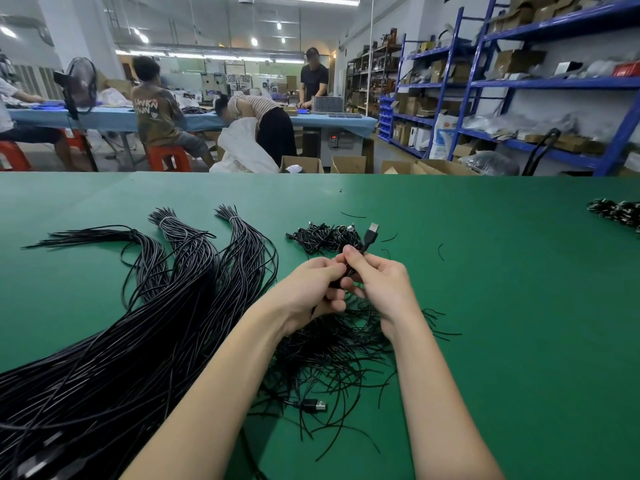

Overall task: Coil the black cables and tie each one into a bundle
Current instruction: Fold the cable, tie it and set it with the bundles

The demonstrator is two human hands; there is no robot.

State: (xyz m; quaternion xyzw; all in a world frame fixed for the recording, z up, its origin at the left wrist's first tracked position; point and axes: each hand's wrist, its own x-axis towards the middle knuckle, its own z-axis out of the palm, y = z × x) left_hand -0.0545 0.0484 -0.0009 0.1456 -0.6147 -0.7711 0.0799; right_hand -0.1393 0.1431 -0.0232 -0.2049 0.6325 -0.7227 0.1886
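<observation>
Hands: left hand [313,289] and right hand [375,282] meet above the green surface [502,306], both with fingers curled around one coiled black cable [349,271].
Plug: its USB plug [371,235] sticks up past the fingers.
Left: long cable bunches [156,323].
Beneath wrists: loose tie wires [332,355].
Beyond: finished bundles [322,239].

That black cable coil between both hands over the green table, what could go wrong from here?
1. The small black cable coil is pinched between the left hand and right hand; a slip could let it spring open.
2. The loose pile of thin black ties lies right under the wrists and could snag.
3. The silver-tipped USB plug sticks up free and may catch the finished pile of small black bundles behind it.
</observation>
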